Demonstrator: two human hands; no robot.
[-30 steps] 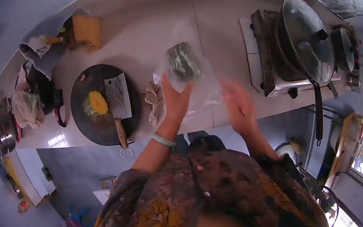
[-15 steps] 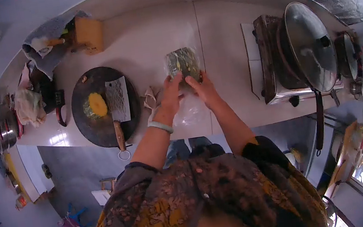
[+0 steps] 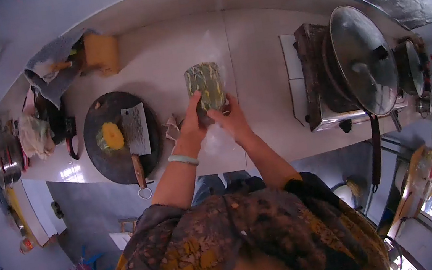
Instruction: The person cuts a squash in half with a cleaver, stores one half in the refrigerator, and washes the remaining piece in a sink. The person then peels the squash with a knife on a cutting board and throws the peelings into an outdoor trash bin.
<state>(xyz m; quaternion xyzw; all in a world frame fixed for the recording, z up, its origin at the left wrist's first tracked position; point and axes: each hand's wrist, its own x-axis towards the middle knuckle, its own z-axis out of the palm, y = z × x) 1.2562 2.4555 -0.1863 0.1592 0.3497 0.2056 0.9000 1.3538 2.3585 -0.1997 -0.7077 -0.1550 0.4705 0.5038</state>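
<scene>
Green skin with yellow streaks is covering the squash [image 3: 207,83] that you are holding in front of you, at the middle of the counter [image 3: 263,77] (whether it is resting there or hanging just above, I am not able to tell). Your left hand [image 3: 191,124] is pressing along its left side and your right hand [image 3: 235,122] is closing on its near right corner, so both hands are gripping it together. Clear plastic [image 3: 221,146] is gleaming between your wrists; how far it is wrapping the squash is not showing clearly. A pale bracelet [image 3: 183,160] is circling your left wrist. Just beside that hand, a crumpled cloth [image 3: 172,129] is lying on the counter. Farther left, a round, dark cutting board [image 3: 104,167] is carrying a yellow piece of food [image 3: 112,135] and a cleaver [image 3: 136,130], whose wooden handle is pointing toward you past the board's edge. Well apart on your right, a stove [image 3: 312,92] is supporting a wide pan [image 3: 330,70], and a glass lid [image 3: 357,66] is covering it. Beyond, a smaller pot [image 3: 410,69] is standing.
</scene>
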